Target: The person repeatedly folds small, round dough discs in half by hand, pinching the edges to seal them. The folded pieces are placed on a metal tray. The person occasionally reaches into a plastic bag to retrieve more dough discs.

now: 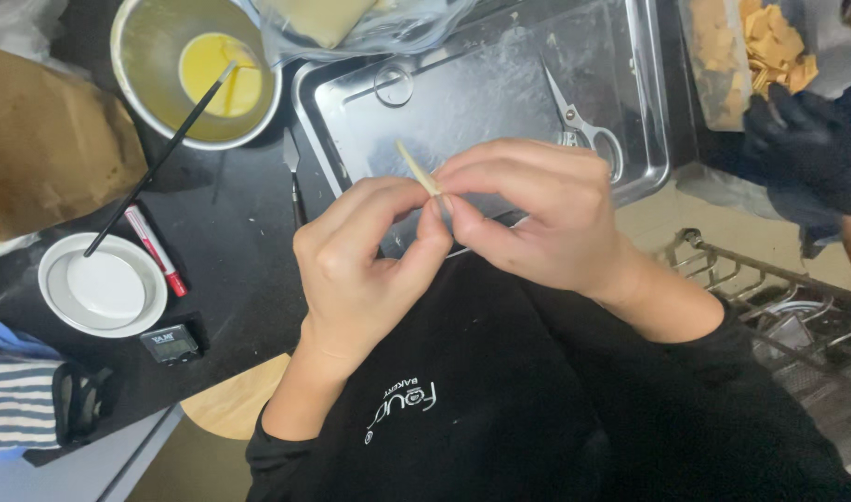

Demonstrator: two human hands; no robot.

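Above the steel tray (pixel 500 84): both hands on one thin pale wooden stick (pixel 416 167).
Left hand (pixel 365 265) and right hand (pixel 537 214) pinch it shut between fingertips.

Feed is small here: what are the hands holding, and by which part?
Both the left hand and right hand pinch a thin pale stick at its lower end; its upper end pokes out free above the fingertips.

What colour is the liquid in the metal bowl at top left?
Yellow liquid in the metal bowl, like beaten egg; the head view shows it clearly.
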